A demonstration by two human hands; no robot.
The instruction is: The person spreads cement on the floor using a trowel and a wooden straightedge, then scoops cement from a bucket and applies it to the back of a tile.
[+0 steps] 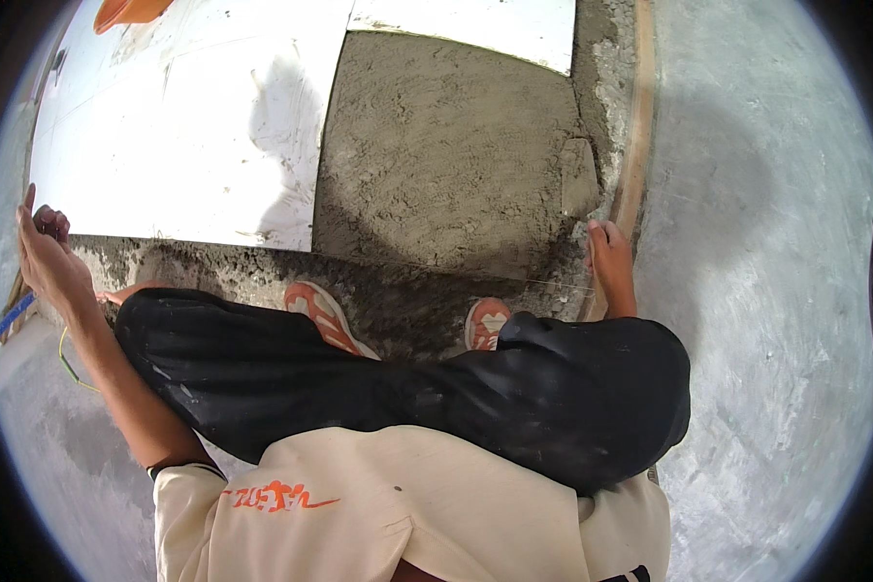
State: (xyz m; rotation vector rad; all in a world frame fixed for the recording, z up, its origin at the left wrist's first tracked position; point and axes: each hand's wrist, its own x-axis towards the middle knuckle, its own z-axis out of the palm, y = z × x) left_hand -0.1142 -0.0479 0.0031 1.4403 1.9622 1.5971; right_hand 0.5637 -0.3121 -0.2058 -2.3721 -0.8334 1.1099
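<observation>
My right hand (pixel 609 254) is closed at the right edge of a bed of wet grey mortar (pixel 446 145). It grips what looks like a trowel (pixel 579 177), whose flat, mortar-coated blade lies on the mortar's right side; the handle is mostly hidden by the fingers. My left hand (pixel 50 254) is raised by the near left corner of a large white tile (pixel 194 145). Its index finger is stretched out and the other fingers are partly bent, with nothing visible in them. A thin line (pixel 553 283) runs across the mortar's near edge toward my right hand.
Another white tile (pixel 475 29) borders the mortar at the far side. A brown strip (pixel 638 126) separates it from the grey floor (pixel 757 291) on the right. An orange object (pixel 131 12) sits at the far left. A skin-coloured shape (pixel 134 291) shows beside my left knee.
</observation>
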